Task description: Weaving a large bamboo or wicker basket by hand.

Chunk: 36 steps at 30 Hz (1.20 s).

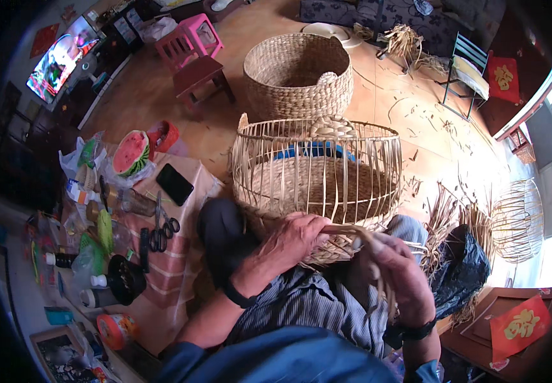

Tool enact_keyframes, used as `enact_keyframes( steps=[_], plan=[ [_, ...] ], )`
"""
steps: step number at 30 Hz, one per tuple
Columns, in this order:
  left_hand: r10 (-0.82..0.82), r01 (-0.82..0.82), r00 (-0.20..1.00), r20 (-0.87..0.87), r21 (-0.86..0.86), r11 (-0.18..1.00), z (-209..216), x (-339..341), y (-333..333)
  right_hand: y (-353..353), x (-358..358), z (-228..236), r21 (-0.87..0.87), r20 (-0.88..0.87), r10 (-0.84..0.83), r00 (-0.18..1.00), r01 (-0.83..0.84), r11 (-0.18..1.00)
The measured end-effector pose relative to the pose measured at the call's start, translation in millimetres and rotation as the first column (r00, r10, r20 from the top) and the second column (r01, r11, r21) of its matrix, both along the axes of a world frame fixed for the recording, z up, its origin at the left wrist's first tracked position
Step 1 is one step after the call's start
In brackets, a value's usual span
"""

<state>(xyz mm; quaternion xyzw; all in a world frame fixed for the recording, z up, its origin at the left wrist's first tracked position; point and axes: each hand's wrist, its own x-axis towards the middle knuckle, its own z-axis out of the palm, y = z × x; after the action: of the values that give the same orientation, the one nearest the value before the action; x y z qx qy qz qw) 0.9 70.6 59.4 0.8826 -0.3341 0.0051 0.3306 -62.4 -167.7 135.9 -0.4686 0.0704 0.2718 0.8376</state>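
Note:
A half-woven basket (317, 175) with bare upright ribs and a woven base rests on my lap. My left hand (288, 239) presses on its woven lower rim, fingers curled over the braid. My right hand (396, 274) is closed on a bundle of straw strands (378, 255) that run from the basket's rim down past my wrist. Both hands meet at the near edge of the basket.
A finished woven basket (298, 73) stands on the floor behind. A low table (180, 255) on my left holds scissors (161, 236), a phone (174, 184), a cut watermelon (130, 153) and clutter. A bare wire frame (518, 220), black bag (461, 268) and loose straw lie right.

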Motion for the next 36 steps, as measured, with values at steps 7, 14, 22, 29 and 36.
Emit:
enact_keyframes(
  steps=[7, 14, 22, 29, 36],
  plan=[
    [0.167, -0.167, 0.986, 0.009, 0.007, 0.986, -12.6, -2.1, -9.0, -97.3, -0.2, -2.9, 0.83, 0.275, -0.662, 0.697, 0.176, 0.53],
    [0.234, -0.233, 0.972, 0.014, -0.056, 0.971, -19.5, -2.9, -13.6, -35.2, -21.1, -82.1, -0.398, 0.209, -0.064, 0.976, 0.145, 0.906],
    [0.255, -0.255, 0.967, -0.008, -0.071, 0.964, -39.8, -9.4, -28.6, 47.9, 39.4, -76.4, -0.332, 0.229, -0.236, 0.944, 0.303, 0.893],
    [0.154, -0.155, 0.988, 0.016, 0.146, 0.977, -39.2, -14.1, -29.7, 28.5, 47.4, -103.6, -0.388, 0.384, -0.251, 0.889, 0.402, 0.83],
    [0.25, -0.265, 0.963, -0.103, -0.166, 0.95, -46.9, -2.1, -30.6, 10.4, 63.0, -132.4, -0.087, 0.195, -0.449, 0.872, 0.472, 0.877]
  ],
)
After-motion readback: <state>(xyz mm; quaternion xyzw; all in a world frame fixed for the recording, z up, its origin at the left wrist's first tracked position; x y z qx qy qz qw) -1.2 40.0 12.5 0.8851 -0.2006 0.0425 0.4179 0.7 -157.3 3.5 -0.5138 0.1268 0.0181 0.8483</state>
